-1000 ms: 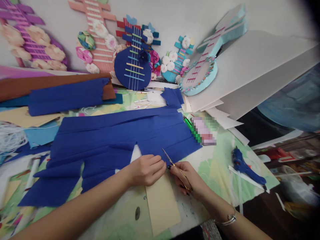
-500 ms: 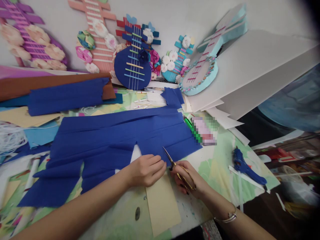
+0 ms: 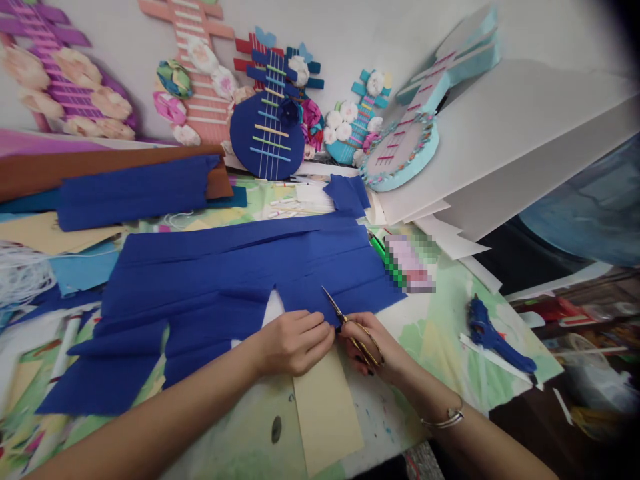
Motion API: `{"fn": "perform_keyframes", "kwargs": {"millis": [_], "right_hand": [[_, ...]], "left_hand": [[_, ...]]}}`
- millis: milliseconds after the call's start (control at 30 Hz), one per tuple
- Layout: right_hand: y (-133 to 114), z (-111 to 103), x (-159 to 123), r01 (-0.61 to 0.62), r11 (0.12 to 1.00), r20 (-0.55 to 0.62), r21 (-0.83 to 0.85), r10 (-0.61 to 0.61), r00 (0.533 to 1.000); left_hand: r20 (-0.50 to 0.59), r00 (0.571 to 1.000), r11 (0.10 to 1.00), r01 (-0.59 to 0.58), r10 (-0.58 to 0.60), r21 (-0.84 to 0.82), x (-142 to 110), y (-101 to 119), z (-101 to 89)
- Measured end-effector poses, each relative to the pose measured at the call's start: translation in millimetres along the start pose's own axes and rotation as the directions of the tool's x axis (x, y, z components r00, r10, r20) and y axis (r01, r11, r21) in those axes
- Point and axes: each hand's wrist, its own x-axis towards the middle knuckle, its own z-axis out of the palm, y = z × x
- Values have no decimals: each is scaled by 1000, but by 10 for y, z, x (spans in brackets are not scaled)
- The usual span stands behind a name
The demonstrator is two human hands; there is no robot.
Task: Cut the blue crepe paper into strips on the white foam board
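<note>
My right hand (image 3: 370,347) is closed round a pair of scissors (image 3: 366,351) with gold handles. Their dark, narrow blades point up and left over a wide sheet of blue crepe paper (image 3: 225,260). Beside it, my left hand (image 3: 297,341) has its fingers curled and pressed together at the near edge of that sheet; whatever lies between the fingertips is hidden. The fingertips of both hands almost meet. Under the left hand, a strip of tan card (image 3: 327,413) runs toward me. Slits and gaps show along the sheet's near edge.
A blue glue gun (image 3: 497,337) lies at the table's right edge. A green pen (image 3: 387,260) and a blurred-out pink item (image 3: 411,263) are beside the sheet. Folded blue paper (image 3: 135,193) and white cord (image 3: 25,270) lie left. Several decorated paper lutes, one dark blue (image 3: 267,137), lean at the back.
The right hand and scissors have shifted slightly left, nearer the left hand. The left hand has barely moved, and the view has shifted a little.
</note>
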Motion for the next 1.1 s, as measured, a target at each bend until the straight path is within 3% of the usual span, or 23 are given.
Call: {"fn": "perform_keyframes", "kwargs": {"millis": [500,1100], "right_hand": [[2,0,49,-2,1000,-27,18,2,1000],[41,-22,88,52,998,77,29,-54,996]], "left_hand": [[15,1000,1000,-13,13,-6,6,5,3],[40,999,1000,-19,20,-25,26,5,-13]]}}
